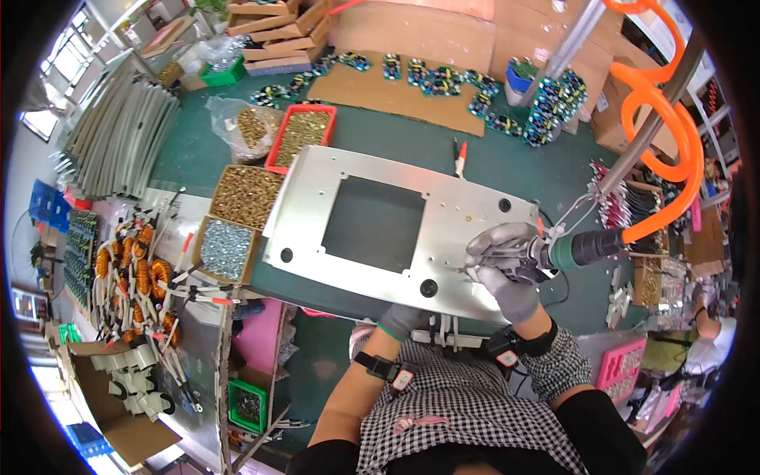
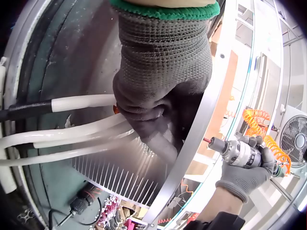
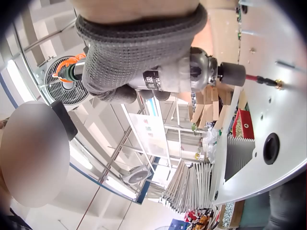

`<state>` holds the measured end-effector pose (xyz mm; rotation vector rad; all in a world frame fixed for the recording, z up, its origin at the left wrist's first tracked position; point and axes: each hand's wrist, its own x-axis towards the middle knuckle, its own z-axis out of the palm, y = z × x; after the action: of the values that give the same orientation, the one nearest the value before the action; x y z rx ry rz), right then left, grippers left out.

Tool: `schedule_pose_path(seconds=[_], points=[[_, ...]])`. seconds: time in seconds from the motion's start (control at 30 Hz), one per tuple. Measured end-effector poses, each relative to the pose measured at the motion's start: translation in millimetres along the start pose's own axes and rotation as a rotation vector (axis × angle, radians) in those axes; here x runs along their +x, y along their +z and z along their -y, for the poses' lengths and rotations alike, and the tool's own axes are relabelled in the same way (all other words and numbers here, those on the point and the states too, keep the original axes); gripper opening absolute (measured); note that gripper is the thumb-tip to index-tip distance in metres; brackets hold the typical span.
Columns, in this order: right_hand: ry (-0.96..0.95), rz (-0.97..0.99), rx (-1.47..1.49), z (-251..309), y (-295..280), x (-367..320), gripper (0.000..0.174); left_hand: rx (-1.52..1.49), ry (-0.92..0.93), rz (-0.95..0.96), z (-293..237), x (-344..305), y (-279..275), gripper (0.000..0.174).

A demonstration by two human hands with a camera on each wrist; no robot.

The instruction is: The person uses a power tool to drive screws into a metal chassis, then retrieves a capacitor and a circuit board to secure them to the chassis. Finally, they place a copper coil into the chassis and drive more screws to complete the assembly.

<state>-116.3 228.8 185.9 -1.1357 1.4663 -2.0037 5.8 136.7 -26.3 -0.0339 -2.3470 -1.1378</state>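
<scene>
A large silver metal panel (image 1: 305,214) with a rectangular cutout lies tilted across the bench. My gloved right hand (image 1: 513,294) grips an air screwdriver (image 3: 194,72), its orange coiled hose (image 1: 685,182) running up to the right. At the bit's tip, a small brass-coloured screw (image 3: 279,84) sits right at the panel's face in the right wrist view. My gloved left hand (image 1: 402,321) reaches under the panel's near edge. In the left wrist view, its fingers go in beside a finned metal heat sink (image 2: 115,175) and white sleeved cables (image 2: 72,136); the fingertips are hidden.
Left of the panel stand a red bin of brass parts (image 1: 305,131), a box of brass-coloured hardware (image 1: 247,194) and a box of silver screws (image 1: 227,249). Wound orange coils (image 1: 142,277) lie farther left. Circuit boards (image 1: 435,79) line the back; a metal pole (image 1: 649,119) rises at right.
</scene>
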Motion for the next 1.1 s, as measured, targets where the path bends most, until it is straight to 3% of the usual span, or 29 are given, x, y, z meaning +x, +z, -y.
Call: schedule_pose_path(seconds=[0.03,0.13,0.17,0.23,0.27,0.3,0.37,0.4,0.47,0.5,0.57,0.67,0.7,0.73,0.8,0.9,1.0,1.1], points=[[0.054,-0.042,0.002,5,3,-1,0.049,-0.045,-0.040,0.042,17,-13,16,0.042],[0.168,-0.143,-0.070,8,0,-6,0.045,-0.845,-0.422,0.043,19,-15,14,0.039],[0.174,-0.168,-0.144,2,-3,-9,0.046,-0.617,-0.321,0.070,7,-10,-5,0.037],[0.256,-0.336,0.079,5,4,-9,0.049,-0.123,-0.151,0.091,-10,-9,-40,0.034],[0.234,-0.342,0.069,3,4,-8,0.048,-0.844,-0.567,0.155,0,-29,-47,0.031],[0.216,-0.348,0.060,1,4,-6,0.047,-1.493,-1.066,-0.103,10,-49,-53,0.029],[0.021,-0.310,0.039,2,14,1,0.046,-1.534,-0.983,-0.280,34,-99,-85,0.029],[0.006,-0.315,0.039,3,17,3,0.046,-1.115,-1.201,-0.499,8,-103,-123,0.030],[-0.014,-0.328,0.013,2,18,6,0.044,-0.845,-1.171,-0.648,-9,-142,-191,0.029],[-0.020,-0.333,-0.012,-1,17,8,0.042,-0.781,-1.248,-0.819,-6,-165,-218,0.026],[0.028,-0.379,-0.045,-8,11,6,0.042,-0.612,-1.134,-1.221,-20,-214,-277,0.024],[0.166,-0.372,-0.171,-4,7,12,0.040,-0.169,-1.028,-1.663,-63,-274,-363,0.024],[0.168,-0.397,-0.255,2,19,17,0.038,-0.083,-1.003,-1.816,-81,-289,-387,0.026],[0.043,-0.500,-0.258,-6,17,22,0.039,0.008,-0.970,-1.964,-96,-308,-406,0.028],[0.011,-0.499,-0.322,7,22,29,0.039,0.535,-1.068,-1.757,-95,-396,-435,0.048],[0.049,-0.302,-0.127,18,1,36,0.035,1.251,-1.792,-1.257,-96,-451,-481,0.075],[0.062,-0.253,-0.075,31,23,28,0.033,0.866,-1.830,-0.997,-83,-500,-518,0.091],[0.088,-0.308,-0.115,32,49,26,0.033,0.898,-1.910,-0.816,-63,-518,-529,0.106]])
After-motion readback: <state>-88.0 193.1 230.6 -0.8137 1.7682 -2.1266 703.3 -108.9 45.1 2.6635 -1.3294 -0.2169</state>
